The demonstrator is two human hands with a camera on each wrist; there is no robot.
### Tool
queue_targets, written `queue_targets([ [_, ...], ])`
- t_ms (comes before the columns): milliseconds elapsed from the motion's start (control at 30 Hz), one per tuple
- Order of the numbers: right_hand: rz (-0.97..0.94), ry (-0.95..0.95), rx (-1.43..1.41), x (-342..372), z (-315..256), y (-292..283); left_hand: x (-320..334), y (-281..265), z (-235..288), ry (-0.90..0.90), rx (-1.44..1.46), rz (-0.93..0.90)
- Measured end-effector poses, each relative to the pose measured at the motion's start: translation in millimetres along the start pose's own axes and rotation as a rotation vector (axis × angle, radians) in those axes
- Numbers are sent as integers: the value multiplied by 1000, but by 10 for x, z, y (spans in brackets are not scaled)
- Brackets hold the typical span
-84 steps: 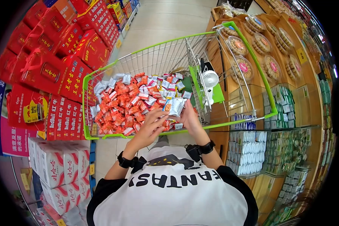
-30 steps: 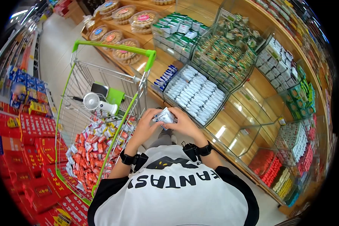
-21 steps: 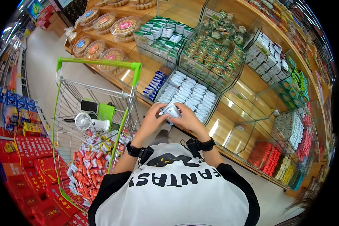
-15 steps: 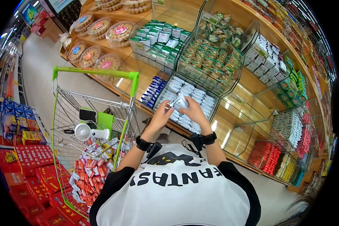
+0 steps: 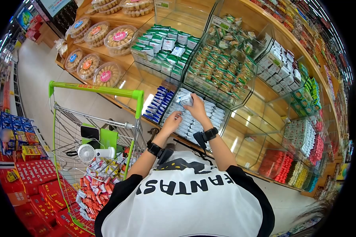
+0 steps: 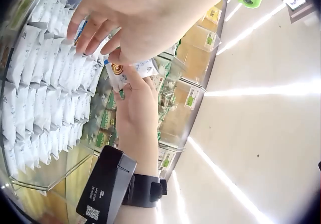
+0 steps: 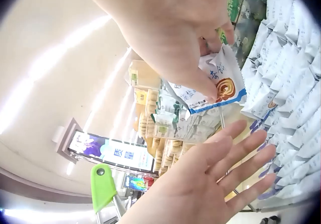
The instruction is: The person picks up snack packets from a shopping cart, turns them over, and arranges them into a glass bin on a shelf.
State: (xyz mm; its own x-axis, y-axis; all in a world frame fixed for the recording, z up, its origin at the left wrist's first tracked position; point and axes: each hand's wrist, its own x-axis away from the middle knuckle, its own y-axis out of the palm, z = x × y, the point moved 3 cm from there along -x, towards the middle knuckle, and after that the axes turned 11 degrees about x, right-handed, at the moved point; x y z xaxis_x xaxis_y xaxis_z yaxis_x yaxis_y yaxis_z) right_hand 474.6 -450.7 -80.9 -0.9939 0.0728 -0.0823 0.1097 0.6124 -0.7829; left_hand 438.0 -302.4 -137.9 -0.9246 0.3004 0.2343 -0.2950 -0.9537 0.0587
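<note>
My right hand [image 5: 195, 108] pinches a small white-and-blue cookie packet [image 7: 220, 81] printed with a round swirl cookie. In the head view it is over a clear bin filled with rows of matching white packets [image 5: 215, 114]. The left hand [image 5: 172, 121] is just nearer to me, apart from the packet and holding nothing. Its fingers spread loosely in the right wrist view. Seen from the left wrist, the left hand [image 6: 125, 23] overlaps part of the packet, with more white packets [image 6: 45, 83] beside it.
A green-rimmed shopping cart [image 5: 103, 91] with many orange and white wrapped sweets [image 5: 99, 189], a small white fan [image 5: 87, 153] and a phone [image 5: 89, 133] stands at left. Clear bins of green packets [image 5: 168, 45] and gold packets [image 5: 221, 69] line the wooden shelf, beside tubs of cookies [image 5: 120, 37].
The view has turned from the cart to the shelf bins. Both hands have moved forward over the white packets; the left hand has let go of the packet, which stays in the right hand.
</note>
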Motion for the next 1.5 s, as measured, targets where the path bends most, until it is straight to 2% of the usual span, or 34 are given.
queue_targets([
  [67, -32, 3, -88, -61, 35, 93, -61, -53, -96, 14, 5, -21],
  [200, -51, 7, -93, -116, 175, 347, -99, -160, -110, 8, -1, -30],
  [267, 72, -95, -44, -83, 198, 410, -73, -189, -62, -10, 13, -2],
  [400, 71, -61, -86, -61, 338, 571, -55, -199, -48, -31, 35, 3],
  [567, 51, -111, 104, -56, 299, 572, -99, -173, -203, 25, 95, -23],
  [667, 80, -161, 212, -2, 242, 578, -91, -151, -194, -16, 73, -41],
  [800, 45, -123, 304, 21, 141, 587, -81, -125, -190, 8, 52, -32],
  [1000, 78, -182, 434, -34, 66, 640, -96, -131, -231, -30, 59, -19],
  [1100, 76, -186, 488, -49, 33, 706, -126, -139, -300, -123, 104, -2],
  [1200, 69, -149, 560, -67, 51, 753, -200, -136, -400, -47, 31, 46],
  [1300, 57, -108, 550, -95, 65, 787, -289, -123, -443, -94, 28, 89],
  [1367, 46, -99, 542, -101, 56, 785, -356, -81, -483, -186, 211, 130],
  [1500, 59, -150, 516, -99, 21, 678, -357, -61, -346, -237, 287, 110],
])
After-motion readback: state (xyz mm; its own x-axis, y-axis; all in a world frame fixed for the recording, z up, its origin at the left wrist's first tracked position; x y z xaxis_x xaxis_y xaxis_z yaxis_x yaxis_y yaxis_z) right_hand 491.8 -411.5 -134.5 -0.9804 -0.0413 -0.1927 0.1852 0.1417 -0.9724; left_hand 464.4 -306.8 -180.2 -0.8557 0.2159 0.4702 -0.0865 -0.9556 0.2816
